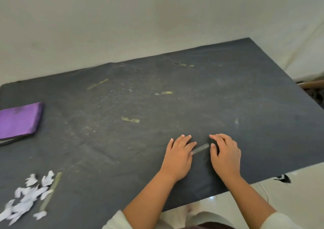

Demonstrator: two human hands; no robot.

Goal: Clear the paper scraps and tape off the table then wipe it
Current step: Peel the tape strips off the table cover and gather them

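Right now both hands lie flat on the dark counter (pixel 228 92), left hand (pixel 178 156) touching a tape strip (pixel 200 148), right hand (pixel 225 154) just beside it; paper scraps (pixel 28 196) sit near-left.

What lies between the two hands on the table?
A short tape strip lies between the left hand and right hand, seen in the head view.

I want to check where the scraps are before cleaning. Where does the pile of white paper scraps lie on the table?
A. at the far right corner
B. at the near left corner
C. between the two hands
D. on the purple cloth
B: the white paper scraps lie at the near left corner of the table, nearer than the purple cloth.
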